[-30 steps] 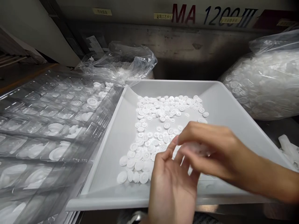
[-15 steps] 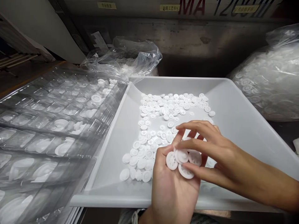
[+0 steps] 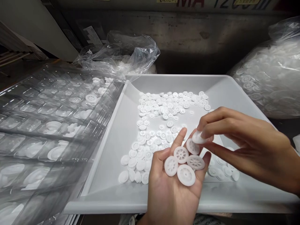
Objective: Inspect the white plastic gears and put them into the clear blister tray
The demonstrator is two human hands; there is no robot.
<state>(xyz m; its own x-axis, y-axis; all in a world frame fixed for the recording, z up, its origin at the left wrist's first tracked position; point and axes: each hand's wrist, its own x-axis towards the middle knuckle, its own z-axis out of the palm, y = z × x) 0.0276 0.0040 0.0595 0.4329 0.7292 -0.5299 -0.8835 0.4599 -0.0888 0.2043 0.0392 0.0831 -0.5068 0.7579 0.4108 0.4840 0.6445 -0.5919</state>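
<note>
Several white plastic gears (image 3: 186, 175) lie spread on the upturned palm of my left hand (image 3: 174, 193), with its fingers partly curled around them. Between the thumb and fingers of my right hand (image 3: 239, 140), one white gear (image 3: 198, 137) is pinched just above the left fingertips. Both hands are over the front part of a pale grey tray (image 3: 105, 150). Many more loose white gears (image 3: 140, 154) are scattered across the tray's floor, and some of them are hidden behind my hands.
Stacked clear blister trays (image 3: 53, 109) with white parts in their pockets stand at the left. Behind them sits an open clear bag (image 3: 140, 56) of white parts. A full bag of gears (image 3: 274, 75) is at the right. A metal machine panel (image 3: 182, 37) rises behind.
My right hand has lifted from the left palm toward the upper right, now pinching one gear. The gears in my left palm are more spread out and show their spoked faces.
</note>
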